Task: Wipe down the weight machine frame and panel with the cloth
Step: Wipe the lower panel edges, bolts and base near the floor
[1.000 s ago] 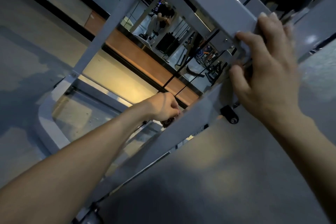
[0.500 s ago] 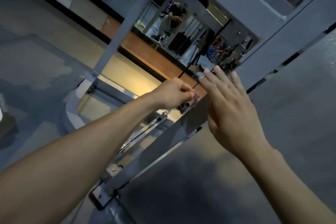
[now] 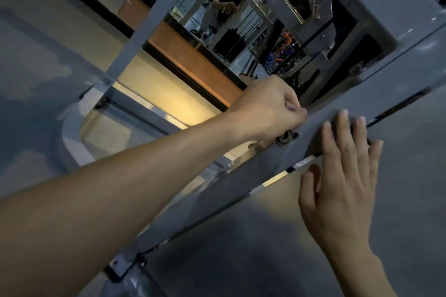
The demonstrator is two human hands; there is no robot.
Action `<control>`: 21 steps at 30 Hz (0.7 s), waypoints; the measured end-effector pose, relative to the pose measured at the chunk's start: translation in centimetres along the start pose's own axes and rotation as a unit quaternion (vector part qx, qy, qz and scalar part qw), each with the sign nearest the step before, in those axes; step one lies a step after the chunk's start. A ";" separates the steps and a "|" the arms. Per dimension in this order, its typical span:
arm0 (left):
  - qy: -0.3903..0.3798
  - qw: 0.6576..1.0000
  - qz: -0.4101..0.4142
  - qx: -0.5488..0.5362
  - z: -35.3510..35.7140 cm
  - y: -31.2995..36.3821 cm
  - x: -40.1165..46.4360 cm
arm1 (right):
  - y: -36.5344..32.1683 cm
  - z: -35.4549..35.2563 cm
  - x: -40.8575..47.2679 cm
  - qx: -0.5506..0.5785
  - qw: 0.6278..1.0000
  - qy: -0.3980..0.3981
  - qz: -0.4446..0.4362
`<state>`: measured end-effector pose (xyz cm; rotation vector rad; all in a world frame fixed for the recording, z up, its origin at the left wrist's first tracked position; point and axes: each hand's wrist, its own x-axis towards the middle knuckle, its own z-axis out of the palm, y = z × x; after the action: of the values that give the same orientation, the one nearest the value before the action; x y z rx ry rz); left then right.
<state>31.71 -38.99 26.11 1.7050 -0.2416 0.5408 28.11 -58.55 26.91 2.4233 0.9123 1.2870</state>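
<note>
- Left hand (image 3: 268, 107): fist clenched on a small bunched cloth (image 3: 286, 138). Only a dark crumpled bit shows, poking out under the knuckles.
- Cloth sits against the upper edge of the grey frame bar (image 3: 217, 190), the one running diagonally from lower left to upper right.
- Left forearm reaches in from the lower left, crossing over the bar.
- Right hand (image 3: 345, 176): released, fingers straight and slightly spread, palm flat on the same bar and the panel edge just right of the left fist. Holds nothing.
- Right fingertips (image 3: 344, 116) lie on the bar face; thumb lies along the gap at the bar's lower edge.
- The two hands are near each other, not touching.
- Large grey panel (image 3: 289, 248) fills the lower right, beside the bar, with a thin slit between them.
- A second grey upright (image 3: 142, 34) runs from the base at left up to the top centre.
- Mirror (image 3: 231, 19) behind the frame shows a person and dark gym gear; detail is too small to read.
- Orange-brown strip (image 3: 188, 58) runs along below the mirror.
- Bolted bracket (image 3: 120, 265) at the bar's lower end.
</note>
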 end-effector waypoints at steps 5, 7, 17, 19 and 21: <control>-0.034 0.998 -0.030 0.054 0.2 -3.6 -1.8 | -1.4 1.6 -0.3 -0.004 0.999 0.026 0.028; -0.071 0.992 -0.087 0.066 0.4 -5.8 -2.8 | -1.8 2.0 -0.5 0.007 0.999 0.022 0.034; -0.056 0.998 -0.007 -0.015 -0.2 -5.0 -2.5 | -6.0 6.1 -5.7 0.064 0.997 -0.049 0.011; -0.064 0.998 -0.027 0.004 0.1 -6.4 -2.7 | -5.9 6.2 -5.7 0.067 0.996 -0.050 0.020; -0.090 0.993 -0.064 0.047 0.4 -8.4 -3.5 | -6.2 6.3 -5.8 0.061 0.997 -0.047 0.024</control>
<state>32.49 -38.13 17.09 1.8488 -0.2367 0.3071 28.29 -56.99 16.50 2.5906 0.9377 1.1526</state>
